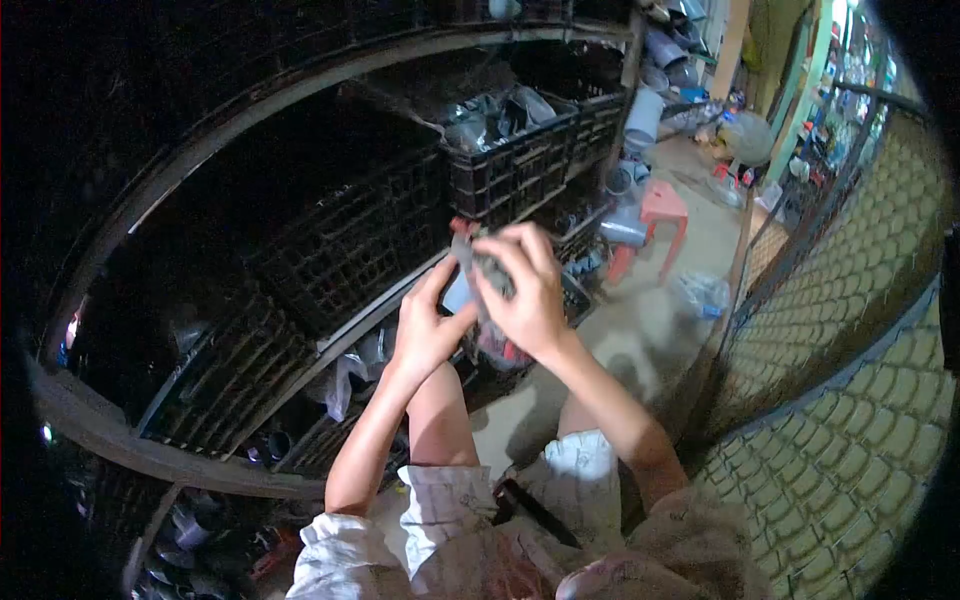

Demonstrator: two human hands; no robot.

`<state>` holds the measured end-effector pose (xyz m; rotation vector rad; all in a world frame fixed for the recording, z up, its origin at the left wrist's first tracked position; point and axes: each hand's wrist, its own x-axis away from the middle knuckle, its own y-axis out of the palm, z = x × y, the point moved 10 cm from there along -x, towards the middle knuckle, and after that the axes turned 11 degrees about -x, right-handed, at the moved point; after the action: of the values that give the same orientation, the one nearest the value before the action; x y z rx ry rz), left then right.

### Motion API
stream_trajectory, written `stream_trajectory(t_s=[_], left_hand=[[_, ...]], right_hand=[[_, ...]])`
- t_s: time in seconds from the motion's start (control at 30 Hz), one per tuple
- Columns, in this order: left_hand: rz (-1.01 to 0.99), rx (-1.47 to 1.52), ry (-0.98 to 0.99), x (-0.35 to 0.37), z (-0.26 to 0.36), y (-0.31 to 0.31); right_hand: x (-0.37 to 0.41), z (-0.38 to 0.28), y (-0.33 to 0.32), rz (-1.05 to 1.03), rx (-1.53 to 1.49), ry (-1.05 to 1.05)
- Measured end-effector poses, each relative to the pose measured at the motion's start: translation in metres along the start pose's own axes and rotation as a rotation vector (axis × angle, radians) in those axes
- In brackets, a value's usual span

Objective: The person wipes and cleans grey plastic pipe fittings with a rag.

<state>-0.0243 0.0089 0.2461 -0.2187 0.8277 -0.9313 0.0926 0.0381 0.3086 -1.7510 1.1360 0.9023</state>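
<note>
Object (463, 250) — greyish, too blurred for reading — between left hand (428, 322) and right hand (530, 300), both curled around it

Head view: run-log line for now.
left hand: holds blurred grey item | right hand: holds same item | beyond: black crate, red stool

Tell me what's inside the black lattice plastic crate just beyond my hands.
Shiny grey, plastic-looking pieces show at the top of the black lattice plastic crate. Whatever lies beneath them is covered, so I can't tell.
</note>
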Motion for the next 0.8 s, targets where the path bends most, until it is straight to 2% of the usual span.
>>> stream_trajectory(t_s=[0.07, 0.13, 0.23, 0.3, 0.33, 0.37, 0.43, 0.47, 0.5, 0.57, 0.67, 0.73, 0.8], left_hand=[[0.068, -0.116, 0.056, -0.005, 0.007, -0.013], [0.132, -0.172, 0.138, -0.008, 0.02, -0.025], [0.068, -0.276, 0.328, -0.005, 0.048, -0.031], [0.066, -0.261, 0.451, -0.001, 0.064, -0.035], [0.05, -0.18, 0.451, -0.001, 0.067, -0.039], [0.036, -0.109, 0.455, -0.002, 0.069, -0.042], [0.072, 0.028, 0.501, -0.002, 0.075, -0.049], [0.083, 0.059, 0.481, -0.003, 0.075, -0.051], [0.098, 0.09, 0.465, -0.004, 0.075, -0.052], [0.166, 0.17, 0.426, -0.007, 0.069, -0.057], [0.217, 0.227, 0.267, -0.011, 0.047, -0.057], [0.278, 0.273, 0.171, -0.01, 0.034, -0.055], [0.361, 0.3, 0.131, -0.009, 0.025, -0.053]], right_hand=[[0.002, -0.01, 0.01, -0.1, 0.061, -0.057], [-0.004, -0.002, 0.007, -0.062, 0.09, -0.034], [-0.011, 0.016, 0.005, -0.049, 0.105, 0.056], [-0.011, 0.024, 0.012, -0.127, 0.098, 0.076], [-0.006, 0.041, 0.021, -0.204, -0.057, 0.185], [0.006, 0.069, 0.041, -0.388, -0.271, 0.427], [0.049, 0.073, 0.069, -0.344, -1.043, 1.132], [0.056, 0.047, 0.074, -0.339, -1.335, 1.3], [0.057, 0.048, 0.078, -0.373, -1.521, 1.247], [0.054, 0.049, 0.072, -0.317, -1.487, 1.173], [0.062, 0.045, 0.062, -0.234, -1.471, 1.058], [0.059, 0.025, 0.073, -0.519, -1.711, 0.954], [0.069, 0.025, 0.083, -0.517, -1.807, 1.2]])
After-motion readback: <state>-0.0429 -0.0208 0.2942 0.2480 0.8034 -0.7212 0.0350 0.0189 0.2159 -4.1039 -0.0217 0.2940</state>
